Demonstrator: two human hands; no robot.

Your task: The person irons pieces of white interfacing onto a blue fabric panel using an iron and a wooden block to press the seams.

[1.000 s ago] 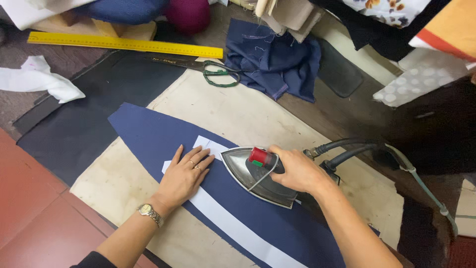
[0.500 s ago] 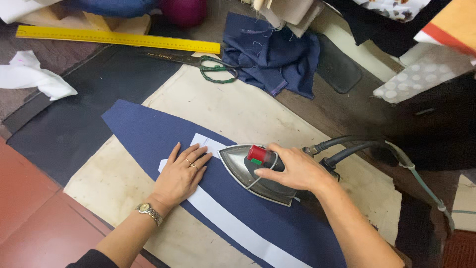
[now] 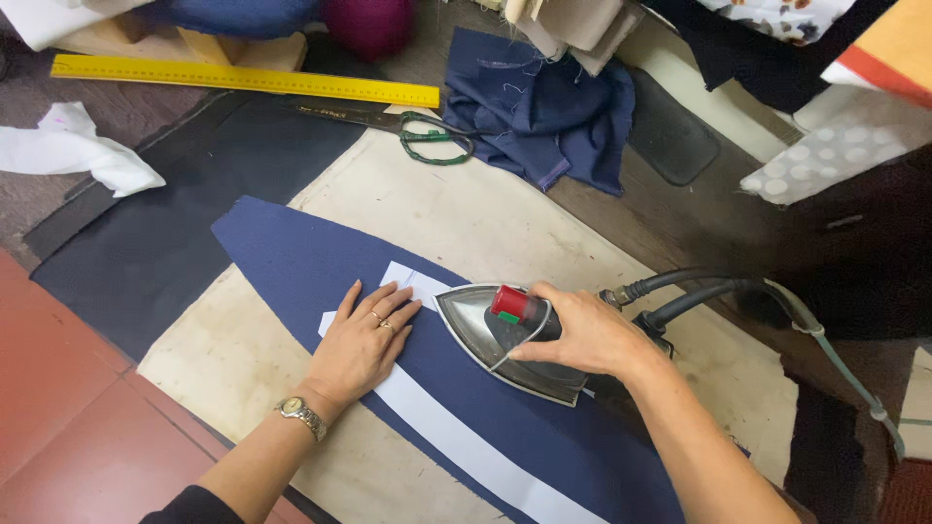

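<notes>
Pressing flat, the left hand lies open, palm down, on the white strip that runs along the navy fabric panel, fingers pointing to about two o'clock. A wristwatch sits on that wrist. Just beyond, at three o'clock of the left hand, the right hand is closed around the handle of the steam iron; the iron's tip points at the left fingertips and stands just beside them.

Risks, as judged: a burn, if the iron slides forward before the fingers clear. The strip could shift or crease once the holding hand lifts. A scorch, if the iron dwells. The hoses trailing at three o'clock could drag the panel. Farther, at twelve o'clock, scissors and a yellow ruler lie on the worktop, well apart.
</notes>
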